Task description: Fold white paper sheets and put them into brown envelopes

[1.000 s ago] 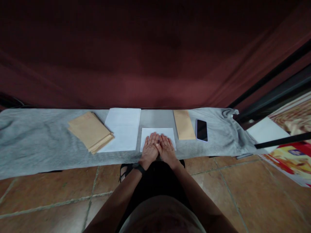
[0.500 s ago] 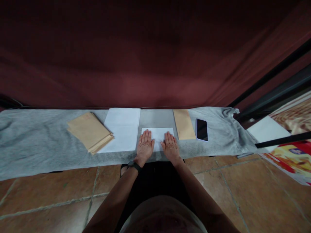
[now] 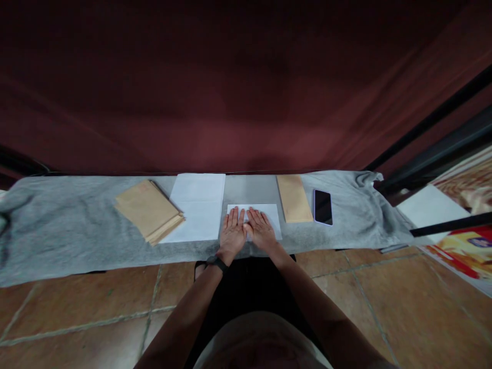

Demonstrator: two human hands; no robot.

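Note:
A small white paper point(image 3: 273, 216) lies on the grey cloth, partly hidden under both hands. My left hand point(image 3: 232, 230) rests flat on its left part, fingers stretched forward, with a dark watch on the wrist. Beside it, my right hand point(image 3: 261, 229) lies flat on the middle of the paper, its thumb side touching or nearly touching the left hand. Larger white sheets point(image 3: 200, 210) are to the left, and a stack of brown envelopes point(image 3: 148, 209) overlaps their edge. One brown envelope point(image 3: 294, 199) lies to the right.
A phone point(image 3: 323, 207) lies right of the single envelope. The grey cloth point(image 3: 88, 225) covers a long narrow surface against a dark red backdrop point(image 3: 246, 102). At the right are black bars and a red and yellow printed package point(image 3: 469, 251). Tiled floor shows below.
My right hand has moved left across the small paper, close to my left hand, uncovering the paper's right part. The whole view has shifted slightly.

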